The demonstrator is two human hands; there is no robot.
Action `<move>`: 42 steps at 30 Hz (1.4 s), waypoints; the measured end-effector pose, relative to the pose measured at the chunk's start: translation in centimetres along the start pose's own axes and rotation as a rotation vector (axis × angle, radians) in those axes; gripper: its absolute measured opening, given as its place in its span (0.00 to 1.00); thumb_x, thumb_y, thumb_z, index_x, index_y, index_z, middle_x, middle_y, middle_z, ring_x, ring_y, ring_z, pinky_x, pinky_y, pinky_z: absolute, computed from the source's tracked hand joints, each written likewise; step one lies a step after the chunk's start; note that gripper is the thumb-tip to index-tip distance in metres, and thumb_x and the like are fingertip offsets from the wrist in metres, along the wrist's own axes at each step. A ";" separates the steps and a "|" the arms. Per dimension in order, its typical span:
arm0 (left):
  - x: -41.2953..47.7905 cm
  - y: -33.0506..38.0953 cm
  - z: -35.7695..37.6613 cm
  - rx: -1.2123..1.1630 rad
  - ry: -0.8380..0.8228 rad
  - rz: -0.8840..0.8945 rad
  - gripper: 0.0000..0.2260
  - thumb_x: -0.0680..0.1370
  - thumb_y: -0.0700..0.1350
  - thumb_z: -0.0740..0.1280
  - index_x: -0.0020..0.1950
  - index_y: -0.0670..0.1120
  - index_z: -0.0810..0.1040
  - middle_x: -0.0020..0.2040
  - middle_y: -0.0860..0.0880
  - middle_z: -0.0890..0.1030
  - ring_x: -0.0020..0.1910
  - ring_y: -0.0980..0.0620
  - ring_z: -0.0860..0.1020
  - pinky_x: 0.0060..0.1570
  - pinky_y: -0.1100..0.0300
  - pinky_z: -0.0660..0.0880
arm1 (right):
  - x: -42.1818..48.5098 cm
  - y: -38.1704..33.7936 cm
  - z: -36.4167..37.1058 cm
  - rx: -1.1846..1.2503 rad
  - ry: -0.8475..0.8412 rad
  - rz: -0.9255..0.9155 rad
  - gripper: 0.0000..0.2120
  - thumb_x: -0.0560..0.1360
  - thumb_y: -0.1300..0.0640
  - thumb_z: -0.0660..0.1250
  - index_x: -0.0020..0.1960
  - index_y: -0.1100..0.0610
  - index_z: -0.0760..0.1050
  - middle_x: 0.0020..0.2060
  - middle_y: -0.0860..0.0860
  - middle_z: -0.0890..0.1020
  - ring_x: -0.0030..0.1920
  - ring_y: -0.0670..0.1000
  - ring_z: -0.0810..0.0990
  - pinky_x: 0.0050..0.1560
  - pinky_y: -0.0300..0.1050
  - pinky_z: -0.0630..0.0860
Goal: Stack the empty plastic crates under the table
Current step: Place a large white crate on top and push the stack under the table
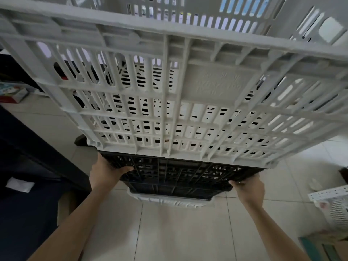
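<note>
Carrying step, likely: the left hand (105, 172) and right hand (248, 187) clasp the black crate (178, 174) at mid-frame, with a grey crate (188, 91) filling the upper frame. Next probably means lowering beside the dark desk (28, 147) at left. Tiled floor (178, 232) below offers room; a white basket (331, 206) crowds the lower right.

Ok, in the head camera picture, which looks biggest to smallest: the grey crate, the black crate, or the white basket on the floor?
1. Grey crate, though it is nearest the camera, which makes it look bigger.
2. Black crate.
3. White basket, partly cut off at the picture's edge.
</note>
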State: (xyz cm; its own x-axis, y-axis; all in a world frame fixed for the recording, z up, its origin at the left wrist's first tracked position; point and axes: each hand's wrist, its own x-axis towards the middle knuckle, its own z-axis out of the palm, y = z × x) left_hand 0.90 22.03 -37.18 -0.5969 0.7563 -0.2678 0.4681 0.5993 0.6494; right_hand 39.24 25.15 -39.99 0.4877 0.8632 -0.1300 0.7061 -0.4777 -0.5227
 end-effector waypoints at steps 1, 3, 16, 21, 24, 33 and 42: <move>0.4 0.2 0.1 -0.005 -0.001 0.007 0.43 0.59 0.52 0.82 0.69 0.47 0.66 0.62 0.42 0.79 0.62 0.37 0.77 0.56 0.41 0.76 | 0.4 -0.3 0.1 -0.005 -0.001 0.000 0.31 0.63 0.58 0.79 0.59 0.68 0.69 0.51 0.66 0.81 0.53 0.67 0.79 0.49 0.54 0.75; 1.2 0.5 0.2 -0.013 -0.002 0.028 0.43 0.59 0.52 0.82 0.69 0.48 0.65 0.62 0.43 0.79 0.61 0.37 0.77 0.56 0.41 0.76 | 1.1 -0.8 0.4 -0.015 0.002 0.002 0.31 0.63 0.57 0.79 0.59 0.68 0.70 0.51 0.65 0.81 0.53 0.67 0.80 0.49 0.53 0.75; 4.0 1.3 1.0 -0.041 0.007 0.059 0.42 0.58 0.52 0.82 0.66 0.47 0.66 0.59 0.44 0.81 0.60 0.40 0.79 0.56 0.42 0.77 | 3.9 -1.8 1.7 0.025 0.027 -0.007 0.31 0.62 0.57 0.79 0.59 0.64 0.68 0.48 0.63 0.83 0.53 0.65 0.80 0.50 0.54 0.75; 4.1 1.0 1.2 -0.052 0.007 0.061 0.42 0.57 0.52 0.82 0.67 0.48 0.66 0.60 0.45 0.81 0.61 0.40 0.78 0.57 0.42 0.77 | 4.0 -1.5 1.9 0.015 0.032 -0.021 0.32 0.62 0.57 0.79 0.60 0.64 0.68 0.48 0.63 0.83 0.52 0.65 0.80 0.49 0.53 0.75; 4.0 0.9 1.2 -0.057 0.009 0.095 0.44 0.58 0.52 0.82 0.69 0.50 0.64 0.62 0.46 0.80 0.63 0.40 0.77 0.58 0.42 0.76 | 4.0 -1.3 1.9 -0.007 0.031 -0.047 0.33 0.63 0.55 0.79 0.61 0.64 0.67 0.49 0.62 0.83 0.53 0.64 0.80 0.50 0.54 0.76; 4.1 0.2 1.6 -0.025 0.031 0.157 0.47 0.59 0.54 0.81 0.72 0.52 0.59 0.66 0.47 0.77 0.65 0.40 0.75 0.60 0.40 0.74 | 3.4 -0.3 2.4 0.052 0.023 -0.038 0.25 0.68 0.53 0.75 0.56 0.62 0.67 0.43 0.58 0.85 0.52 0.62 0.81 0.49 0.53 0.75; 2.6 -5.5 5.2 -0.069 -0.182 0.102 0.49 0.63 0.46 0.81 0.77 0.45 0.57 0.73 0.47 0.68 0.72 0.46 0.68 0.70 0.49 0.67 | 2.5 3.8 5.2 0.159 -0.191 -0.037 0.26 0.71 0.54 0.73 0.65 0.58 0.70 0.59 0.56 0.79 0.56 0.58 0.80 0.54 0.46 0.70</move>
State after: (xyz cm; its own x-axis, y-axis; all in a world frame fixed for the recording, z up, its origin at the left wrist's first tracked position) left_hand 0.11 22.07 -45.16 -0.4186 0.8507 -0.3180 0.4707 0.5026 0.7252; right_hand 40.47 26.31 -46.66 0.3463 0.9022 -0.2572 0.6246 -0.4263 -0.6543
